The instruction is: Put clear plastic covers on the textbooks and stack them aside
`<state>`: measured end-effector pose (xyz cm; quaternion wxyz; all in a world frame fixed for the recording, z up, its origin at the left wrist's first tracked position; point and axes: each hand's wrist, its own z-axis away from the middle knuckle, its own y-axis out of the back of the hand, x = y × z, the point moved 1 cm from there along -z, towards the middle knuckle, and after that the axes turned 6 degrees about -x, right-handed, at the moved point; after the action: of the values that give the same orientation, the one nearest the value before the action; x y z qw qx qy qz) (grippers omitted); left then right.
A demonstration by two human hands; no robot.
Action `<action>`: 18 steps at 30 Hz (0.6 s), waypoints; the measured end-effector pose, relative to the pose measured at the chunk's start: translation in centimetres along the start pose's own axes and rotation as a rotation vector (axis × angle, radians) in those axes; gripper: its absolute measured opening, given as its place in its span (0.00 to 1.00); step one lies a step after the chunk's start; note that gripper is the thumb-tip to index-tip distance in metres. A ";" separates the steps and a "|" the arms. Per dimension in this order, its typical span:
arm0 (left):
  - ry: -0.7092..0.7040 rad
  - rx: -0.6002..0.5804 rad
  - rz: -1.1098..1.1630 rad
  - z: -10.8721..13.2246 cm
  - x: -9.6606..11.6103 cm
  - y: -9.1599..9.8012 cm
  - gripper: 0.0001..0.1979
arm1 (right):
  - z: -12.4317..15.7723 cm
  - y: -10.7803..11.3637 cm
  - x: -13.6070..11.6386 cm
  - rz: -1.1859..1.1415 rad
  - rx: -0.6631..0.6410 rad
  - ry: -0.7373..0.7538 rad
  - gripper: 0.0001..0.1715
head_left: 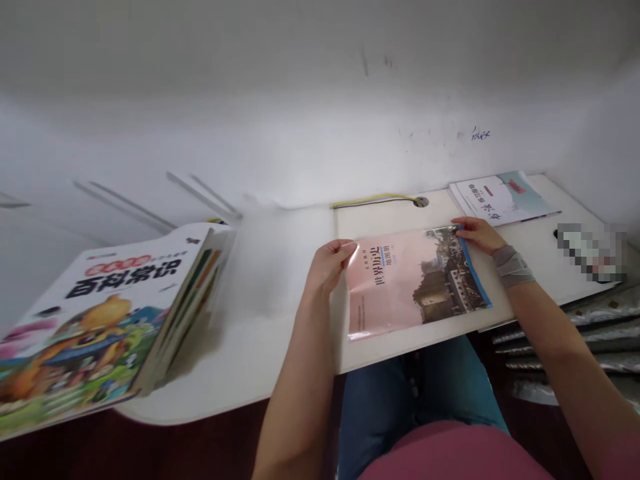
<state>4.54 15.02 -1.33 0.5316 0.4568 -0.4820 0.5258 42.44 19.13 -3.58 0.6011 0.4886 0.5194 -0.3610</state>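
A thin pink book (395,287) with a castle photo and a blue edge lies sideways in front of me, in what looks like a clear, shiny cover. My left hand (331,263) pinches its upper left corner between thumb and fingers. At the upper right corner, by the blue edge, my right hand (475,235) grips it too, a grey band around that wrist. The book is over the front part of the white desk (280,333); I cannot tell whether its underside touches the top.
A stack of books with a colourful cover (115,320) stands at the left. Another booklet (503,198) lies at the back right, near a blurred-out phone-like object (593,252). A yellow cable (375,198) runs into a desk hole along the wall.
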 end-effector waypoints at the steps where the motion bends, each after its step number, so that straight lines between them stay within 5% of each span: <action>1: 0.006 -0.002 0.012 0.0 0.0 0.0 0.15 | 0.0 0.0 0.0 0.012 0.003 -0.009 0.23; 5: 0.022 0.055 0.037 0.0 -0.1 0.0 0.15 | 0.2 0.0 -0.7 0.044 0.089 -0.029 0.16; 18: 0.057 0.224 0.101 -0.7 -1.6 -1.0 0.17 | 0.5 -0.9 -1.2 0.211 0.168 -0.010 0.27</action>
<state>5.57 15.51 -3.02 0.4634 0.4733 -0.4274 0.6153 41.50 18.29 -2.61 0.5952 0.5875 0.4298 -0.3404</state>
